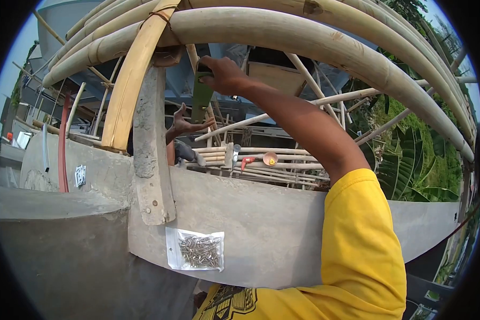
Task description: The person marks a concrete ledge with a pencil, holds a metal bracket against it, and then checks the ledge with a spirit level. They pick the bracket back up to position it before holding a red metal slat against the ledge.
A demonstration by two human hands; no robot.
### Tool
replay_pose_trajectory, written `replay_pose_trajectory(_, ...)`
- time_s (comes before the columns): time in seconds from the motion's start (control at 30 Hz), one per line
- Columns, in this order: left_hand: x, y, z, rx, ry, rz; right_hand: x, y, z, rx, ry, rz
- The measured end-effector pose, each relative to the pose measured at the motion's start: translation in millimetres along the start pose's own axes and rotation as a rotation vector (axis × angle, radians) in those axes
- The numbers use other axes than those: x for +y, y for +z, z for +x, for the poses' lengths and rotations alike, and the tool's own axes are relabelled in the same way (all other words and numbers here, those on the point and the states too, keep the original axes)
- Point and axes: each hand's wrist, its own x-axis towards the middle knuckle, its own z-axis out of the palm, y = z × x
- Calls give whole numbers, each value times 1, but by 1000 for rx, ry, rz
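Observation:
My right hand (224, 76) reaches out over the wall, fingers closed round the dark upper end of a flat green tool (202, 98). The tool hangs down below the bamboo poles, and its exact kind I cannot tell. Close under its lower end another person's hand (185, 124) is spread open, the forearm rising from behind the wall beside the post. My left hand is out of view. On the wall below lies a clear plastic bag (173, 250) full of metal screws.
Thick bamboo poles (261, 26) arch overhead, lashed to a split bamboo strut (130, 90). A rough concrete post (152, 133) stands against the grey wall (261, 213). Beyond it are a red power tool (246, 162), a round bowl (270, 158) and stacked bamboo.

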Motion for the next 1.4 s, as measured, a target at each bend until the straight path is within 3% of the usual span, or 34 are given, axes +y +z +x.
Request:
replay_pose_trajectory(0.37,35,-10,-36,-36,47,0,23,36,7,13,-88,132)
replay_pose_trajectory(0.53,78,3,-42,-71,153,-45,5,35,3,-208,-52,136)
replay_pose_trajectory(0.63,91,9,-60,-111,195,-80,-5,31,-3,-172,-19,25)
replay_pose_trajectory(0.7,122,22,-89,-61,120,-51,-11,15,-11,-219,-50,-103)
replay_pose_trajectory(0.77,117,23,-86,-98,181,-129,-5,-2,-22,-244,-178,-179)
replay_pose_trajectory(0.83,124,24,-87,-126,228,-139,-40,-56,-38,-493,-49,-174)
replay_pose_trajectory(0.93,141,24,-93,-147,308,-189,-57,-106,-72,-538,-8,-232)
replay_pose_trajectory(1.03,175,23,-113,-100,405,-123,-74,-158,-113,-511,8,-253)
replay_pose_trajectory(1.1,195,21,-122,-63,595,-139,-83,-190,-144,-441,8,-305)
replay_pose_trajectory(1.2,262,12,-192,68,599,-236,-92,-230,-191,-420,131,-295)
replay_pose_trajectory(1.27,292,2,-230,100,849,-273,-105,-254,-221,-336,169,-313)
replay_pose_trajectory(1.3,308,-2,-250,98,854,-275,-105,-263,-237,-331,170,-316)
replay_pose_trajectory(1.37,338,-5,-288,25,1190,-280,-101,-279,-267,-247,260,-288)
replay_pose_trajectory(1.4,349,-2,-302,20,1194,-277,-99,-284,-281,-243,266,-289)
